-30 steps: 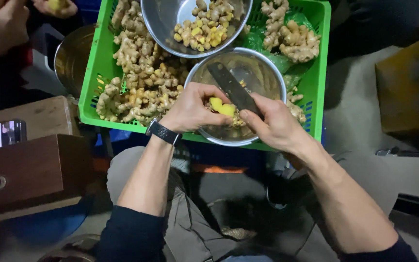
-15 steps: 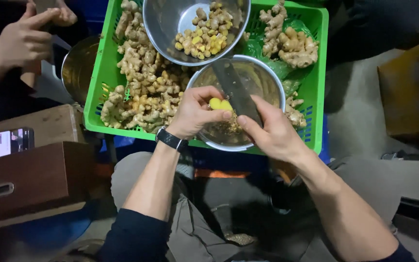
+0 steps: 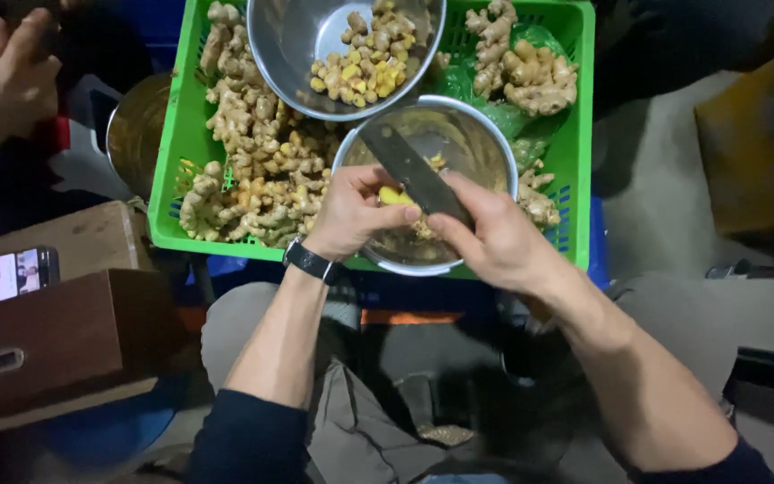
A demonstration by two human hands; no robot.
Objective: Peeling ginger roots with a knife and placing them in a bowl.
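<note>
Pinching a yellow peeled ginger piece (image 3: 393, 194), left hand (image 3: 351, 213) steadies it over the near steel bowl (image 3: 494, 143) so scrapings drop in. Right hand (image 3: 494, 240) clenches a knife (image 3: 412, 168), blade angled up-left across the ginger. Unpeeled ginger (image 3: 257, 170) heaped left of the grip.

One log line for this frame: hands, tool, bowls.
left hand: holds yellow ginger piece | right hand: holds knife on it | over near steel bowl | green crate

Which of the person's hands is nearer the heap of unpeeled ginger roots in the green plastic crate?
Left. The left hand sits right beside the heap of unpeeled ginger roots; the right hand is farther away, across the bowl.
</note>
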